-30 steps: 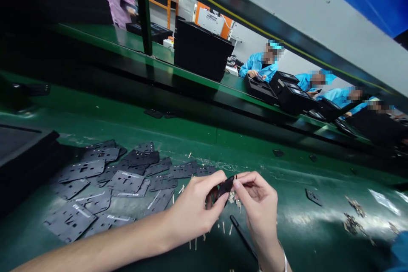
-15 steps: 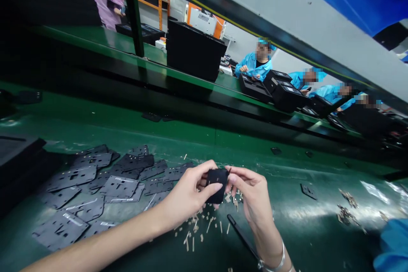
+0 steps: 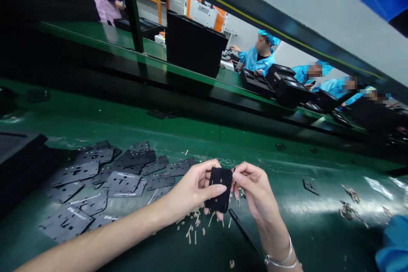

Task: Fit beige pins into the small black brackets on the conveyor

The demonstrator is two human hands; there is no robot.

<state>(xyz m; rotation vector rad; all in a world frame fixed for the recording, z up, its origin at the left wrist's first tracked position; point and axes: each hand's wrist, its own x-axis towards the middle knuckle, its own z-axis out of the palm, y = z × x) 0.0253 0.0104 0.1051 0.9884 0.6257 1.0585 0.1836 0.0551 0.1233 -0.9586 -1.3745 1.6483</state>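
Both my left hand (image 3: 191,191) and my right hand (image 3: 256,191) grip a small black die-cut plate (image 3: 219,189) with slots in it. My left thumb lies across its face, and my right fingertips pinch its upper right edge. Pale slivers (image 3: 194,225) lie scattered on the green belt (image 3: 287,238) beneath my hands. A slim black tool (image 3: 244,231) lies below my right hand, apart from it. To the left of my left hand spreads a loose pile of black perforated sheets (image 3: 123,182).
A dark stack (image 3: 19,165) stands at the left edge. Scrap clusters (image 3: 349,208) and a lone black piece (image 3: 310,187) lie on the belt to the right. A blue sleeve (image 3: 393,244) intrudes lower right. Blue-clad co-workers (image 3: 256,57) sit beyond a second line with black cases.
The plate has turned from edge-on to face-on between my hands, and more pale slivers now lie beneath them. The whole view has shifted slightly.
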